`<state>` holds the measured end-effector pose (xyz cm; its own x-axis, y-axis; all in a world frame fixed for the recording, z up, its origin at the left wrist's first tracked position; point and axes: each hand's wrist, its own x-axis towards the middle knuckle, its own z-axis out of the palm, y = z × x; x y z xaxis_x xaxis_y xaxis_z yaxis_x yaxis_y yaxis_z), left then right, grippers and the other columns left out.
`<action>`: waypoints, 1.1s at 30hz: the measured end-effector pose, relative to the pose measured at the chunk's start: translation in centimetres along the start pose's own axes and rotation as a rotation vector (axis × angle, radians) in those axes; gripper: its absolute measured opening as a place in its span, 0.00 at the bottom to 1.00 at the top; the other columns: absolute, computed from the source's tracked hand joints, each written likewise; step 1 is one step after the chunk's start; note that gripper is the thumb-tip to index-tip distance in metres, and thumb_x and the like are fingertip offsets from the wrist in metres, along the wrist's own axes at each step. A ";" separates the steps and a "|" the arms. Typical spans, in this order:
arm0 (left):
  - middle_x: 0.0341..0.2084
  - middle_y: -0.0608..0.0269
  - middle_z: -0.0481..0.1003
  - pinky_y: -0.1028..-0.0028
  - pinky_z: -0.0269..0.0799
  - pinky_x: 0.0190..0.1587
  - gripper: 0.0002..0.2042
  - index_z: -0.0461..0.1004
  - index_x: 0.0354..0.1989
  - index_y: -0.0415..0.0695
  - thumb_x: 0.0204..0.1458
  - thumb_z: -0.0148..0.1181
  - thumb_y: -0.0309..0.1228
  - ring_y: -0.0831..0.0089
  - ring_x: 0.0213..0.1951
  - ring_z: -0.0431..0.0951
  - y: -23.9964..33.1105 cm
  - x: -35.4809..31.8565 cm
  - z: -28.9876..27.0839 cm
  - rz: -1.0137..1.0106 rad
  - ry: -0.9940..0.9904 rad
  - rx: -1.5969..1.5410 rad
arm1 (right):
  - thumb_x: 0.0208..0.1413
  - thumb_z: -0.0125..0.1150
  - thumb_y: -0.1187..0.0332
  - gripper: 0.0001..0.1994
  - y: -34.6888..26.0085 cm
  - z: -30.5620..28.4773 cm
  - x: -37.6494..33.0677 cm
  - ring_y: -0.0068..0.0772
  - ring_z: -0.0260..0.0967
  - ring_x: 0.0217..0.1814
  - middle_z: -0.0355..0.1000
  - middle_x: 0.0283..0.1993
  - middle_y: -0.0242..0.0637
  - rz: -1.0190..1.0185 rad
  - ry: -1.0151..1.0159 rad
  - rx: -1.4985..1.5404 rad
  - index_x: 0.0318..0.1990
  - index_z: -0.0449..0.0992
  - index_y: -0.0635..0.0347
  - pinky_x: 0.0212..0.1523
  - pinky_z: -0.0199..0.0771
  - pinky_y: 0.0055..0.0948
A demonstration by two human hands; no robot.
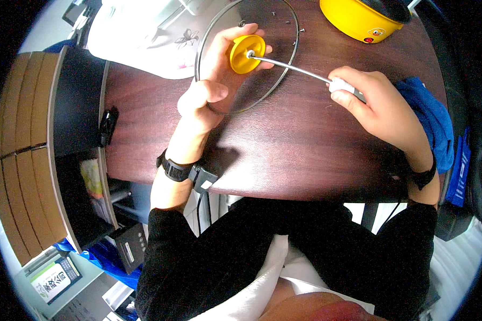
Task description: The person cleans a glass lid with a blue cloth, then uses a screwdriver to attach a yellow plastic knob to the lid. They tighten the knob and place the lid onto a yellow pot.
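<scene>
My left hand (211, 77) is wrapped round a round yellow knob (240, 63) and a clear glass lid with a thin metal rim (281, 80). Its fingers pass behind the knob, whose hollow side with a white centre faces me. From the right, my right hand (372, 96) grips the white handle of a long-shafted screwdriver (305, 71). The metal tip meets the knob's centre. Both are held above a dark wood-grain table (284, 144). Several small screws (302, 30) lie loose beyond the lid.
A yellow electric pot (353, 24) stands at the far right. On the far left lies a white plastic bag (139, 43). A blue cloth (426, 117) rests by my right forearm. Left of the table is a shelf (77, 101); a small black object (108, 127) sits at that edge.
</scene>
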<state>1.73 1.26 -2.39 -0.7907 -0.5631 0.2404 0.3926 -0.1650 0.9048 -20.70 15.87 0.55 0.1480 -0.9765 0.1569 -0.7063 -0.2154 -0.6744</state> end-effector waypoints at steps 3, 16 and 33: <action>0.58 0.50 0.60 0.59 0.56 0.63 0.44 0.55 0.62 0.39 0.27 0.51 0.40 0.57 0.59 0.63 0.2 -0.2 -0.2 0.008 0.007 0.022 | 0.61 0.52 0.63 0.11 0.7 0.8 0.1 0.34 0.68 0.20 0.68 0.22 0.40 0.031 -0.044 0.128 0.38 0.71 0.63 0.24 0.67 0.30; 0.60 0.52 0.58 0.52 0.51 0.66 0.44 0.53 0.64 0.39 0.31 0.52 0.43 0.55 0.63 0.60 -0.6 -0.2 -1.3 0.149 0.054 0.172 | 0.67 0.42 0.55 0.20 -0.8 3.7 0.3 0.16 0.52 0.10 0.60 0.19 0.29 0.611 -0.281 1.298 0.45 0.68 0.67 0.10 0.52 0.17; 0.62 0.53 0.56 0.60 0.52 0.65 0.40 0.53 0.65 0.41 0.35 0.50 0.35 0.60 0.62 0.60 -1.7 -0.1 -2.1 0.102 0.039 0.170 | 0.66 0.41 0.54 0.22 0.9 2.2 1.4 0.18 0.54 0.08 0.63 0.17 0.30 0.592 -0.363 1.144 0.41 0.70 0.68 0.07 0.52 0.20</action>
<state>2.11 -0.11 -4.72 -0.7305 -0.6016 0.3232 0.3821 0.0321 0.9235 -19.58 14.24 -1.39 0.3233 -0.8349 -0.4456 0.2191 0.5241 -0.8230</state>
